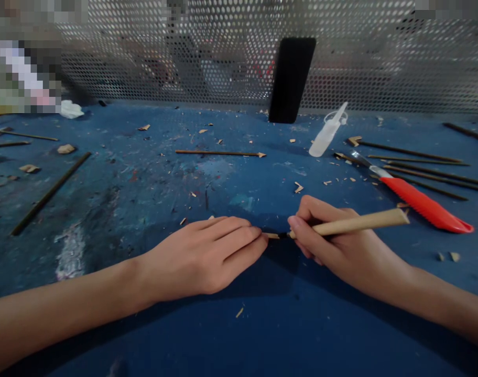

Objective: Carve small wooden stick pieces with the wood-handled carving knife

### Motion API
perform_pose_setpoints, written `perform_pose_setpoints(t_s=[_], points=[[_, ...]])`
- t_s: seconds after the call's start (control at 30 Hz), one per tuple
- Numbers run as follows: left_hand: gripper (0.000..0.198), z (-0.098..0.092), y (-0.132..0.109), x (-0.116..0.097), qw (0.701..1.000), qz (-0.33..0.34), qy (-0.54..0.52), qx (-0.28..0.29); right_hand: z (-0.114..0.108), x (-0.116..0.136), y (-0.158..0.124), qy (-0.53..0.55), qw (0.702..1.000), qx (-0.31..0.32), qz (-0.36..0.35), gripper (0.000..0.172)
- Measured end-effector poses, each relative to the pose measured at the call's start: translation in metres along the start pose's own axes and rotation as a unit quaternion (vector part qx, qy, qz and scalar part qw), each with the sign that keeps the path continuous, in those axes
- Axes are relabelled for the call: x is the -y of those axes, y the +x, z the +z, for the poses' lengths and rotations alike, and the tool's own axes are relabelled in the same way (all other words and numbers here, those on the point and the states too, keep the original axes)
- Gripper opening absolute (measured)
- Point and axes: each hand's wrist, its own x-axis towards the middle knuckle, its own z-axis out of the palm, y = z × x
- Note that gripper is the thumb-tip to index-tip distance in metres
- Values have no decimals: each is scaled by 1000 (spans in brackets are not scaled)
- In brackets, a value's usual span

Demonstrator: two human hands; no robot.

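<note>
My left hand (213, 251) lies palm down on the blue table, its fingers pressed together over a thin, light strip of wood (272, 236). Only the end of that strip shows past my fingertips; the rest is hidden. My right hand (325, 230) is closed in a pen-like grip round a wooden-handled tool (362, 222). The pale round handle slants up to the right, and a small dark tip points left at the strip's end. Tip and strip look to be touching, but the blade's shape is too small to make out.
Beyond my hands lies a thin stick with a pointed tip (219, 153). A white squeeze bottle (326, 137), a red-handled knife (423, 204) and several dark sticks (439, 173) are at right. A black phone (292, 81) leans against the perforated metal screen (223, 57). Wood chips are scattered about.
</note>
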Motion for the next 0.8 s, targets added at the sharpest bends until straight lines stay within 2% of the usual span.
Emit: perform_pose_setpoints(t_s=[0.1, 0.23, 0.4, 0.47, 0.8], points=[[26, 2, -1, -1, 1000, -6, -2, -12, 2, 2, 2, -36, 999, 6, -11, 30], [24, 3, -2, 0, 1000, 11, -2, -15, 3, 3, 3, -33, 999, 9, -7, 30], [25, 1, -2, 1, 999, 34, 20, -7, 0, -3, 3, 106, 993, -5, 55, 34], [26, 0, -2, 1, 999, 32, 24, -5, 0, -4, 3, 127, 990, 2, 60, 35], [27, 1, -3, 0, 999, 27, 20, 2, 1, -4, 1, 81, 996, 21, 37, 34]])
